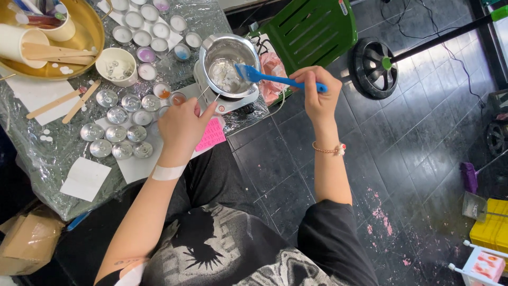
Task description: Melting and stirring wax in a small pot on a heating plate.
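While the metal melting pot [229, 62] stands at the near edge of the plastic-covered surface [47, 153], everything else sits around it. Left of the pot lie rows of small tin cups [119, 124]: the nearer ones look empty, those farther back already hold pale wax. Just below the pot, the left hand [182, 127] pinches its thin handle. To the pot's right, the right hand [313, 92] has its grip closed on a blue spatula [270, 78], whose blade reaches into white flakes not yet melted.

Brown cardboard box [29, 241] bottom left
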